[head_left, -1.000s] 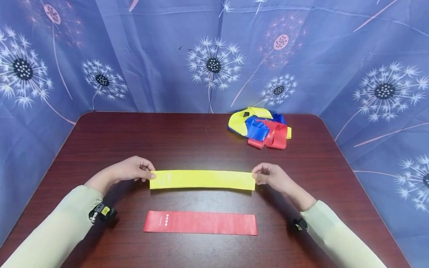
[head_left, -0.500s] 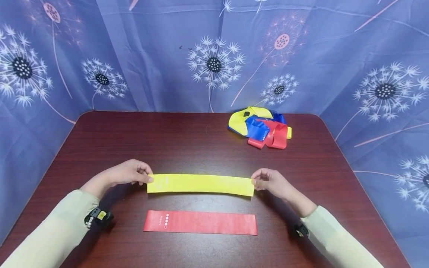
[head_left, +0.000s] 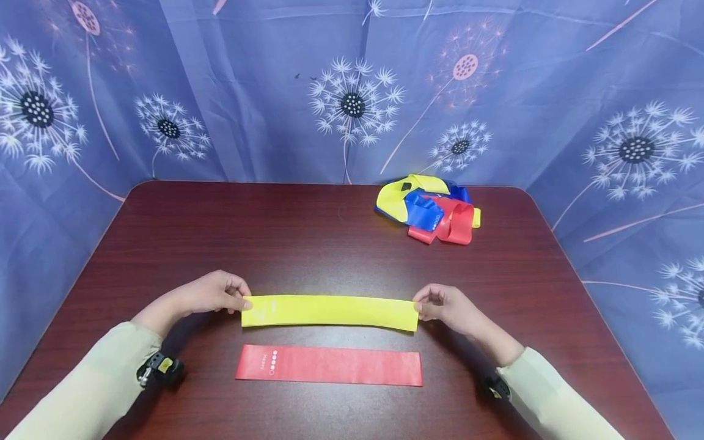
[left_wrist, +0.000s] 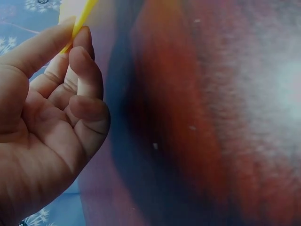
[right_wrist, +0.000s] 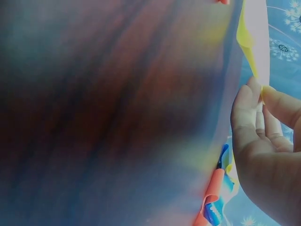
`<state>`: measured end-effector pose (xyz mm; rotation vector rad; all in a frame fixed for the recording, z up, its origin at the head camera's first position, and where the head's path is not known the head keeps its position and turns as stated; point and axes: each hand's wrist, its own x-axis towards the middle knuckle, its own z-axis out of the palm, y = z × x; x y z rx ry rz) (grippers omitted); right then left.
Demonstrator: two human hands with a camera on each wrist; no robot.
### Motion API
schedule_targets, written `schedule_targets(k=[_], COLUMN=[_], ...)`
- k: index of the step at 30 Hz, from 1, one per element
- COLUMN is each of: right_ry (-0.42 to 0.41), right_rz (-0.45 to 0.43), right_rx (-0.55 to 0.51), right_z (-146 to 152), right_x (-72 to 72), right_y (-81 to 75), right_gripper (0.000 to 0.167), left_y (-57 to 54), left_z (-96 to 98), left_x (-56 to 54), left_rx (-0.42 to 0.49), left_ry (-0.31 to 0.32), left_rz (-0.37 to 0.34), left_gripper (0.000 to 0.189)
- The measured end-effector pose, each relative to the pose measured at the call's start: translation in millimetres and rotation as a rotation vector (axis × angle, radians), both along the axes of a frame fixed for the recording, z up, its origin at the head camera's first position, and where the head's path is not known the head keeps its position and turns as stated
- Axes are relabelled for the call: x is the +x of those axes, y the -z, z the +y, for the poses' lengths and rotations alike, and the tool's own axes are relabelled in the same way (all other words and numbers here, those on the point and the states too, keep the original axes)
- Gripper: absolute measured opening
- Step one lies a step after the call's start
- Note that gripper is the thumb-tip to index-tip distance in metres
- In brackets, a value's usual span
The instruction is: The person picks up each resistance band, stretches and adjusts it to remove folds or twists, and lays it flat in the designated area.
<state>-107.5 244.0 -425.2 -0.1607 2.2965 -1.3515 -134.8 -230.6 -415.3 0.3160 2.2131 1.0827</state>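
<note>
Yellow band (head_left: pixel 330 311), ends pinched in both hands (head_left: pixel 214 293) (head_left: pixel 451 310), closer to red band (head_left: pixel 330 365) than before

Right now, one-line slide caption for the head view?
Left hand and right hand pinch opposite ends of a yellow band beyond a red band lying flat on the table.

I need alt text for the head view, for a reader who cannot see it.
A person's left hand and right hand pinch opposite ends of a long, flat yellow band, just beyond a flat red band marked "Heavy" on a dark reddish table. Farther back, right of centre, lies a tangled pile of yellow, blue and red bands.
</note>
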Motion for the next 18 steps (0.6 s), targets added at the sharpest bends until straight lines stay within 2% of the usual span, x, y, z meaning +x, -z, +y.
schedule_targets(k=[7, 14, 18], right_ry=[-0.015, -0.031, -0.042], right_rz=[-0.006, -0.021, -0.029], right_rx=[-0.015, -0.04, -0.041], right_z=[2, 2, 4], right_x=[4.1, 8.7, 11.8], right_y=[2.6, 3.3, 2.8], right_gripper=[0.022, 0.024, 0.024], left_y=[3.5, 0.8, 1.7], left_z=[-0.4, -1.9, -2.5], left_x=[5.5, 7.8, 10.0], left_rx=[0.0, -0.008, 0.017], left_ry=[0.022, 0.027, 0.044], left_rz=[-0.001, 0.014, 0.028], left_gripper=[0.016, 0.016, 0.016])
